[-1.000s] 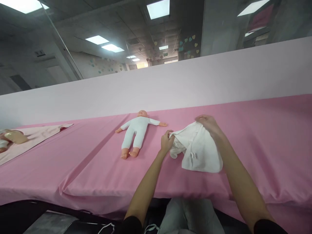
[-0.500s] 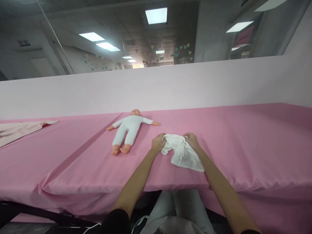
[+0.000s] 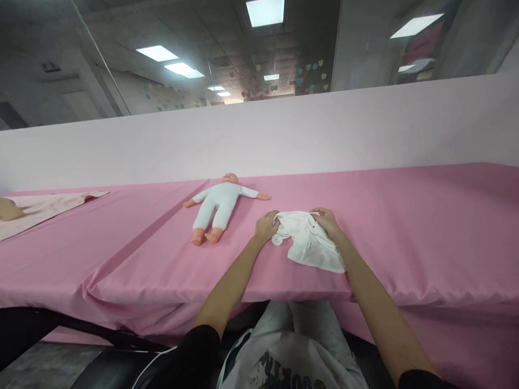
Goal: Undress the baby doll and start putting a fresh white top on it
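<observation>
A crumpled white cloth garment (image 3: 310, 246) lies on the pink-covered table (image 3: 141, 270), in front of my body. My left hand (image 3: 266, 226) grips its upper left edge, fingers closed on the fabric. At the upper right edge, my right hand (image 3: 325, 220) pinches the same garment. Its lower part spreads toward my right forearm. To the left of my hands, a doll (image 3: 221, 204) in a white suit lies on its back, arms spread and head toward the wall. Neither hand touches the doll.
A pale pink cloth (image 3: 48, 208) with a dark edge lies at the far left, with a tan object (image 3: 8, 209) on it. Behind the table stands a white wall (image 3: 284, 135) with glass above. A black chair part (image 3: 24, 329) is at lower left.
The view has tilted down slightly, so everything sits a little differently in it. The tan object has come into view at the far left. Both hands still hold the garment.
</observation>
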{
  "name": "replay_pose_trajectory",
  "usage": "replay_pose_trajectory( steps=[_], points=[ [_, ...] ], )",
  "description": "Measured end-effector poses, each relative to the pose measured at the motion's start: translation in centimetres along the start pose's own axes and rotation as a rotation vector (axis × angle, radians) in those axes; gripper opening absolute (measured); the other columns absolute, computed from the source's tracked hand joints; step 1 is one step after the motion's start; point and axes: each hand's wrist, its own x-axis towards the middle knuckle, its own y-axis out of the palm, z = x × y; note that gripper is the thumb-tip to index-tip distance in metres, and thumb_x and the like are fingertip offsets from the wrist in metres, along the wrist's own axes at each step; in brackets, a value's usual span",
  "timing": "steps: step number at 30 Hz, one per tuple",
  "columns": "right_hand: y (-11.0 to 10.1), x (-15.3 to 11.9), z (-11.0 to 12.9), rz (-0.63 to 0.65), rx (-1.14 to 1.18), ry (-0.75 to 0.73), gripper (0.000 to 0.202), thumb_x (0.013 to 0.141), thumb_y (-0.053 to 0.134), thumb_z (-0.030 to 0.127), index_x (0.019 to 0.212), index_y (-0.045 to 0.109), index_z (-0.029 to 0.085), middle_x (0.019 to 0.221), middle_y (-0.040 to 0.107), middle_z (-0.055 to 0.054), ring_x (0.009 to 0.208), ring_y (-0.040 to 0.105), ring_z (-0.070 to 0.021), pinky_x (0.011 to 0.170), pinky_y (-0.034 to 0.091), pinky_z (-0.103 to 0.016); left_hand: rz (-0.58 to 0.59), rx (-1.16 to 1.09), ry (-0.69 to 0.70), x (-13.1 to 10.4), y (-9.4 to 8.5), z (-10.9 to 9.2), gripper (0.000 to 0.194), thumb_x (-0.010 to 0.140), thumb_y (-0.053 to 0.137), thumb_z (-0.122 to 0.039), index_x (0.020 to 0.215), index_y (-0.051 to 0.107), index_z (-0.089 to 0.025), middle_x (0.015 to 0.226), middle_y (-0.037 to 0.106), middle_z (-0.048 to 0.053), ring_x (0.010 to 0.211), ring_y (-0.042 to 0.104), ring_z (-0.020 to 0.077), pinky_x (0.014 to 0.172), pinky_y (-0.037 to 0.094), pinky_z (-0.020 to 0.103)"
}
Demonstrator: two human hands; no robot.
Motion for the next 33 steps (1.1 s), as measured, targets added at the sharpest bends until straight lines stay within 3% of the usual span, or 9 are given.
replay_pose_trajectory(
  steps=[4,10,17,21,24,26,30,33],
  points=[
    [-0.2,-0.3,1.0,0.006,0.139,0.085,0.034,0.057,0.065,0.031,0.088,0.066,0.017,0.097,0.064,-0.006,0.088,0.058,-0.0201,0.075,0.044,-0.028,0.016,0.023,0.005,0.1,-0.3,0.0,0.031,0.086,0.041,-0.029,0.114,0.053,-0.023,0.106,0.065,0.003,0.093,0.060,0.0184,0.074,0.042,0.026],
    [-0.4,0.1,1.8,0.013,0.497,0.166,0.028,0.058,0.062,0.030,0.083,0.067,0.019,0.099,0.065,-0.003,0.085,0.058,-0.0176,0.072,0.046,-0.024,0.090,0.141,-0.034,0.5,-0.6,0.0,0.028,0.087,0.037,-0.031,0.105,0.058,-0.023,0.088,0.067,0.005,0.081,0.062,0.0194,0.066,0.039,0.026],
    [-0.2,-0.6,2.4,0.054,0.420,0.166,0.028,0.056,0.047,0.027,0.076,0.064,0.018,0.086,0.065,-0.004,0.073,0.056,-0.0187,0.064,0.046,-0.026,0.047,0.160,-0.015,0.3,0.1,-0.2,0.028,0.085,0.037,-0.023,0.107,0.054,-0.023,0.094,0.064,0.005,0.081,0.060,0.0186,0.062,0.038,0.026],
    [-0.2,-0.9,2.4,0.064,0.385,0.116,0.024,0.052,0.045,0.025,0.065,0.063,0.017,0.068,0.060,-0.002,0.060,0.049,-0.0153,0.055,0.039,-0.026,-0.041,0.083,-0.016,0.1,0.0,-0.3,0.042,0.080,0.040,-0.017,0.122,0.044,-0.023,0.102,0.060,0.005,0.089,0.056,0.0186,0.065,0.039,0.027],
    [-0.1,-0.9,1.7,0.006,0.191,0.031,0.024,0.053,0.043,0.019,0.062,0.065,0.016,0.059,0.056,-0.002,0.056,0.045,-0.0142,0.052,0.034,-0.026,-0.155,0.038,0.024,0.0,-0.2,-0.2,0.037,0.077,0.042,-0.014,0.113,0.048,-0.017,0.098,0.059,0.006,0.091,0.054,0.0176,0.067,0.041,0.026],
    [0.0,-0.9,1.3,-0.059,-0.054,-0.083,0.027,0.058,0.041,0.015,0.064,0.067,0.016,0.065,0.059,-0.004,0.062,0.048,-0.0151,0.057,0.035,-0.026,-0.200,0.054,0.091,0.1,-0.3,0.0,0.024,0.077,0.043,-0.013,0.098,0.053,-0.015,0.091,0.059,0.006,0.086,0.053,0.0167,0.067,0.041,0.026],
    [0.2,-1.3,1.2,-0.191,-0.620,-0.285,0.037,0.071,0.039,0.009,0.084,0.072,0.021,0.086,0.063,-0.005,0.078,0.054,-0.0161,0.066,0.036,-0.026,-0.247,0.121,0.340,0.3,0.2,0.3,0.019,0.081,0.041,-0.008,0.081,0.058,-0.016,0.090,0.061,0.005,0.084,0.053,0.0146,0.070,0.043,0.025],
    [0.1,-1.9,2.0,-0.265,-0.778,-0.329,0.041,0.075,0.038,0.009,0.098,0.069,0.022,0.089,0.063,-0.004,0.086,0.055,-0.0170,0.066,0.037,-0.026,-0.250,0.166,0.492,0.6,0.3,0.4,0.022,0.080,0.044,-0.005,0.080,0.062,-0.017,0.100,0.063,0.005,0.089,0.054,0.0148,0.073,0.044,0.025]
  ],
)
